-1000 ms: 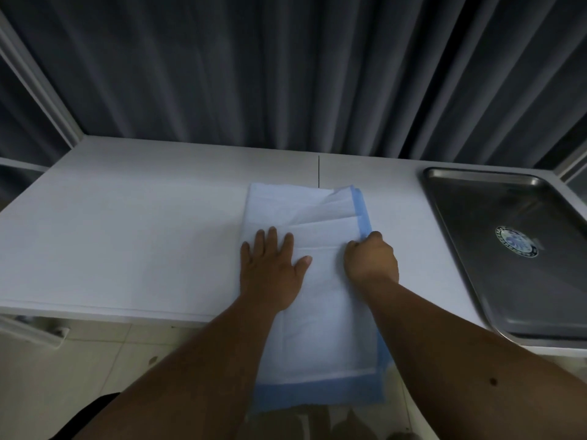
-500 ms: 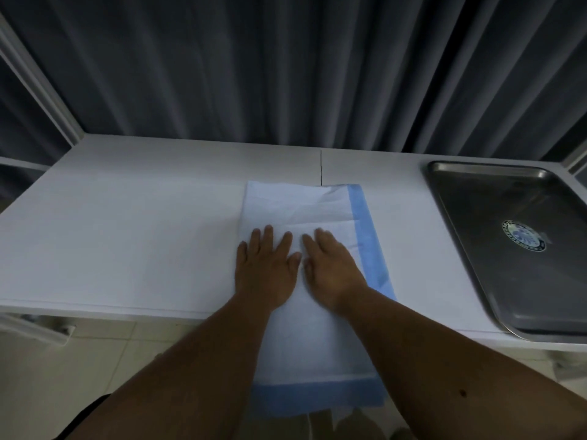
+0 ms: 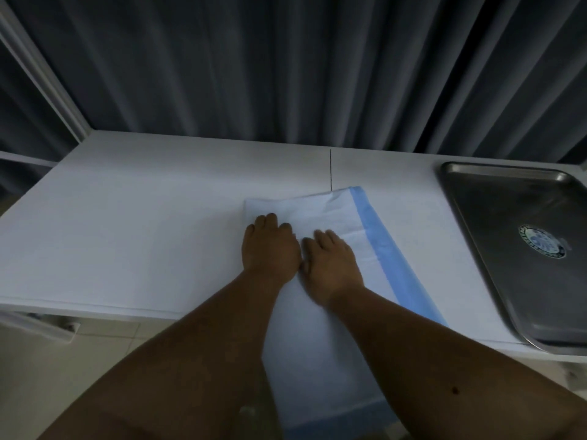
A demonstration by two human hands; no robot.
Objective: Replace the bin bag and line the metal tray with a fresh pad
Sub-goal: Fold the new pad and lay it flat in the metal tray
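Observation:
A folded white pad [image 3: 320,214] with a blue border strip along its right side lies on the white table [image 3: 152,236]; its near end hangs over the table's front edge. My left hand [image 3: 270,249] and my right hand [image 3: 330,262] rest side by side, palms down, flat on the pad's middle. The metal tray [image 3: 495,223] sits at the table's right end, apart from the pad, with a round blue-and-white emblem on its floor. No bin or bin bag is in view.
Dark grey curtains hang right behind the table. A white frame post [image 3: 41,74] slants down at the far left. Tiled floor shows below the table's front edge, with a white bracket [image 3: 47,325] under its left side.
My right hand let go of the pad's blue edge, the folded flap dropped flat, and the hand moved left to lie next to my left hand. Both hands have slid slightly forward.

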